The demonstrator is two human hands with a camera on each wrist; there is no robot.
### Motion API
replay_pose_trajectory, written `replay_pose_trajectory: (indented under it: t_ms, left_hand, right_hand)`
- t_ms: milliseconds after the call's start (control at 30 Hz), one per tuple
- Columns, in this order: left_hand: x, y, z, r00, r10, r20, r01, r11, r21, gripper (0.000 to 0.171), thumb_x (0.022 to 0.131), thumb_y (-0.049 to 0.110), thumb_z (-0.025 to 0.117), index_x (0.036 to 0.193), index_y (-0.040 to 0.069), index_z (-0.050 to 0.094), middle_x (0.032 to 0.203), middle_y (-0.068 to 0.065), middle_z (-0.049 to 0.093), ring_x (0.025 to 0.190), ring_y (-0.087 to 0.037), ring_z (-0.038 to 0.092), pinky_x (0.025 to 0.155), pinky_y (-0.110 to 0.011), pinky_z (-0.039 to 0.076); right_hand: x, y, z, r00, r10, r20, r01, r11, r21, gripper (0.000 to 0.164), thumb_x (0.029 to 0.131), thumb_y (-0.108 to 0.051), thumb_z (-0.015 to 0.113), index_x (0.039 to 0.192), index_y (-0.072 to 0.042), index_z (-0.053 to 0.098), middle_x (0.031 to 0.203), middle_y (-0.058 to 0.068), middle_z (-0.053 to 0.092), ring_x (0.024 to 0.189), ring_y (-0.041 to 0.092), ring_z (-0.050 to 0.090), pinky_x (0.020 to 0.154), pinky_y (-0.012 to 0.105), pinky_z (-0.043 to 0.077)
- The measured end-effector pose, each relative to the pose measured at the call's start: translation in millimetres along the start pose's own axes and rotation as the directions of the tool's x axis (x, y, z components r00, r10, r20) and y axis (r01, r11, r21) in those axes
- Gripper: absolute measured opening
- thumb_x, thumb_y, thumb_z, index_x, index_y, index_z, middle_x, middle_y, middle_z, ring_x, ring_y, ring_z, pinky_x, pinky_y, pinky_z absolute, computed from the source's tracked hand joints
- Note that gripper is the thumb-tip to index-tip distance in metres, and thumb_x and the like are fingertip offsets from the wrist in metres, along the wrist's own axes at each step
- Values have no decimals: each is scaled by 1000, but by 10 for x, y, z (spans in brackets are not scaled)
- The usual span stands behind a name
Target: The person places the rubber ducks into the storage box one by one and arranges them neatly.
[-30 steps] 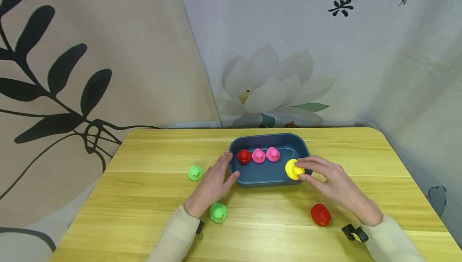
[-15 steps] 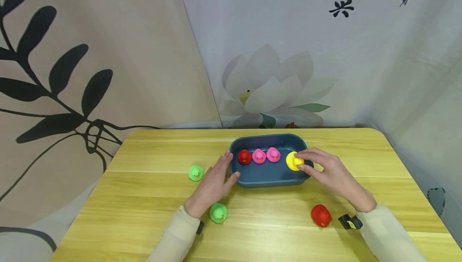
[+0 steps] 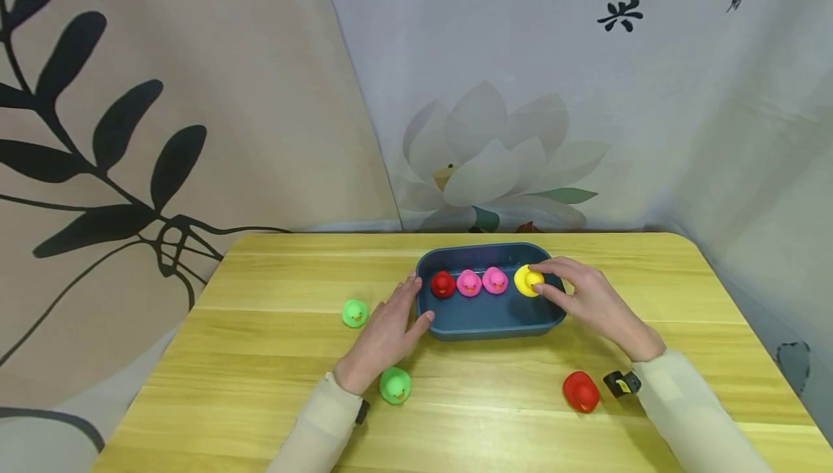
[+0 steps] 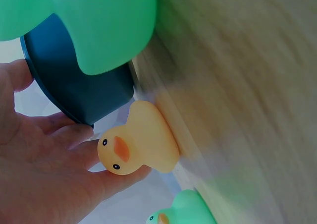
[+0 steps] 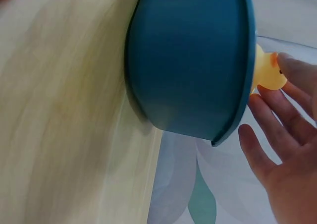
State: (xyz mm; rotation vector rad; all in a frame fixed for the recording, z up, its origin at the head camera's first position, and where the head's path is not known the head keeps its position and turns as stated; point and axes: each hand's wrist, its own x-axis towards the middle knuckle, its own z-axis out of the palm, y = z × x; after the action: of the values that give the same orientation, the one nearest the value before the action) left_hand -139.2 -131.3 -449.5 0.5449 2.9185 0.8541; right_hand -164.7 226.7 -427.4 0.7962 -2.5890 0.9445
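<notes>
Left to right, we log a first green duck [image 3: 355, 313] on the table [image 3: 260, 379], a yellow-orange duck [image 4: 143, 142] seen only in the left wrist view, and a second green duck [image 3: 395, 385] nearer the front; all three sit outside the tray [image 3: 494, 334], so we score them as left to do. Our left hand [image 3: 382, 333] rests against the tray's left end, fingers relaxed, gripping nothing. Inside, a red duck [image 3: 443, 284], a first pink duck [image 3: 468, 283] and a second pink duck [image 3: 495, 280] stand in a row; we judge these done. Our right hand [image 3: 591, 299] pinches a yellow duck [image 3: 524, 281] within the right end; contact with the floor, cannot tell. A second red duck [image 3: 581, 392] lies on the table, undone. Counts: red 2, pink 2, green 2, yellow or yellow-orange 2, tray 1; we estimate near halfway
</notes>
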Motion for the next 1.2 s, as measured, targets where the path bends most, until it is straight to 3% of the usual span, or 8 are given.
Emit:
replay_pose_trajectory:
  t_ms: [333, 600, 1200]
  left_hand:
    - [2, -3, 5, 1000, -7, 0, 7, 1000, 0, 71, 107, 45, 54, 162, 5, 33, 170, -11, 24, 154, -36, 28, 116, -67, 31]
    - [-3, -3, 7, 1000, -13, 1, 13, 1000, 1, 72, 107, 46, 53, 162, 5, 33, 170, -9, 24, 154, -35, 28, 116, -67, 30]
    - [-2, -13, 13, 1000, -7, 2, 7, 1000, -2, 72, 107, 47, 53, 162, 5, 33, 171, -9, 23, 154, -35, 28, 116, -68, 29]
  right_hand:
    - [120, 137, 54, 999, 17, 30, -17, 1000, -15, 34, 90, -11, 82, 121, -2, 73, 118, 13, 74, 111, 36, 68, 94, 56, 54]
    - [192, 198, 98, 993, 68, 98, -64, 997, -45, 33, 93, -13, 79, 123, -3, 73, 122, 14, 72, 120, 40, 64, 102, 59, 50]
    - [304, 301, 186, 988, 25, 155, -2, 989, -145, 28, 92, -14, 80, 116, -2, 75, 112, 12, 75, 103, 33, 71, 96, 55, 54]
